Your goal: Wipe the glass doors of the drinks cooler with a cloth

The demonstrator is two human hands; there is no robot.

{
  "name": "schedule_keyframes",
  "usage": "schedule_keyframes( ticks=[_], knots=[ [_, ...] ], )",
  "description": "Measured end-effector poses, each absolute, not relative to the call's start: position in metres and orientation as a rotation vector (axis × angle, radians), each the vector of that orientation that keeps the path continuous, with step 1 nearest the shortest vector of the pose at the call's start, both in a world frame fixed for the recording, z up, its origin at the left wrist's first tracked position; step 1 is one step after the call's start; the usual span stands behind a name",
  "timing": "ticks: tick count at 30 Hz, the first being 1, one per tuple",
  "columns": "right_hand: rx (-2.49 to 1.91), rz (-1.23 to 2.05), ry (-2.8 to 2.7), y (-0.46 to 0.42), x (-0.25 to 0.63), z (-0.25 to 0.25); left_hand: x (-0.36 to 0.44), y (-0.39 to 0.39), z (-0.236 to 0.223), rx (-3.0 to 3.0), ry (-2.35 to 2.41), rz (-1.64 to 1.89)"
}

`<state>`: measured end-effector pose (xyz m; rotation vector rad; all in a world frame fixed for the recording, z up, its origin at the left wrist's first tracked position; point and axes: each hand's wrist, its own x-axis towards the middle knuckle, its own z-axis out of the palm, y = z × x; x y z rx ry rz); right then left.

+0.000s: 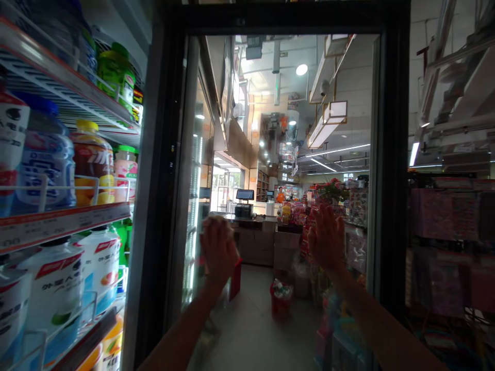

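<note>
A glass door (255,309) in a black frame (392,180) stands before me, swung out from a lit drinks cooler. Raised against the left part of the pane is my left hand (219,250), blurred, its fingers bent together over a pale patch at their tips. What that patch is cannot be made out. My right hand (327,239) is up at the right part of the pane, fingers stretched and somewhat apart, holding nothing. Whether its palm touches the glass cannot be told.
At left, cooler shelves (69,221) carry several drink bottles (93,154) behind wire rails. Beyond the pane are a checkout counter (255,242) with a screen (245,194), a red bin (281,299) and a person in orange (280,195). Hanging goods (444,216) fill the right.
</note>
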<state>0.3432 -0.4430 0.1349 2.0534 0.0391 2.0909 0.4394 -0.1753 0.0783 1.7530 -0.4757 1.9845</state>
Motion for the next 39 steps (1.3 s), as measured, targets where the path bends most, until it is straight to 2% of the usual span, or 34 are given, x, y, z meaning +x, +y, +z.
schedule_keyframes(
  ticks=[3, 5, 7, 11, 13, 15, 20, 22, 24, 27, 29, 31, 34, 36, 37, 39],
  knots=[
    [2.055, 2.088, 0.057, -0.444, 0.342, 0.136, 0.417, -0.211, 0.057, 1.922, -1.284, 2.106],
    [2.068, 2.082, 0.065, -0.445, 0.342, 0.136, 0.416, -0.21, 0.054, 1.918, -1.504, 2.125],
    [2.066, 2.088, 0.079, -0.445, 0.343, 0.136, 0.427, -0.188, 0.064, 1.911, -1.246, 2.108],
    [2.059, 2.104, 0.085, -0.445, 0.344, 0.136, 0.455, -0.141, 0.099, 1.725, -0.386, 1.984],
    [2.062, 2.102, 0.081, -0.445, 0.344, 0.136, 0.455, -0.146, 0.107, 1.686, -0.271, 1.957],
    [2.055, 2.105, 0.086, -0.446, 0.344, 0.135, 0.442, -0.169, 0.104, 1.783, -0.506, 2.005],
    [2.061, 2.106, 0.125, -0.447, 0.343, 0.136, 0.404, -0.227, 0.09, 2.021, -1.732, 2.15],
    [2.054, 2.114, 0.135, -0.445, 0.342, 0.136, 0.404, -0.224, 0.109, 2.015, -1.882, 2.133],
    [2.058, 2.114, 0.126, -0.443, 0.34, 0.137, 0.412, -0.208, 0.145, 2.036, -1.641, 2.106],
    [2.065, 2.113, 0.102, -0.44, 0.338, 0.137, 0.426, -0.189, 0.201, 1.903, -0.733, 1.999],
    [2.06, 2.115, 0.098, -0.439, 0.336, 0.137, 0.427, -0.193, 0.213, 1.804, -0.464, 1.939],
    [2.052, 2.116, 0.098, -0.439, 0.335, 0.136, 0.418, -0.211, 0.197, 1.87, -0.712, 1.998],
    [2.039, 2.13, 0.11, -0.44, 0.333, 0.135, 0.399, -0.242, 0.151, 1.911, -1.584, 2.115],
    [2.039, 2.132, 0.125, -0.44, 0.332, 0.135, 0.393, -0.251, 0.138, 1.834, -1.971, 2.121],
    [2.044, 2.131, 0.13, -0.44, 0.332, 0.135, 0.393, -0.249, 0.143, 1.835, -2.009, 2.111],
    [2.052, 2.136, 0.134, -0.441, 0.332, 0.135, 0.399, -0.236, 0.172, 1.902, -1.752, 2.097]
  ],
)
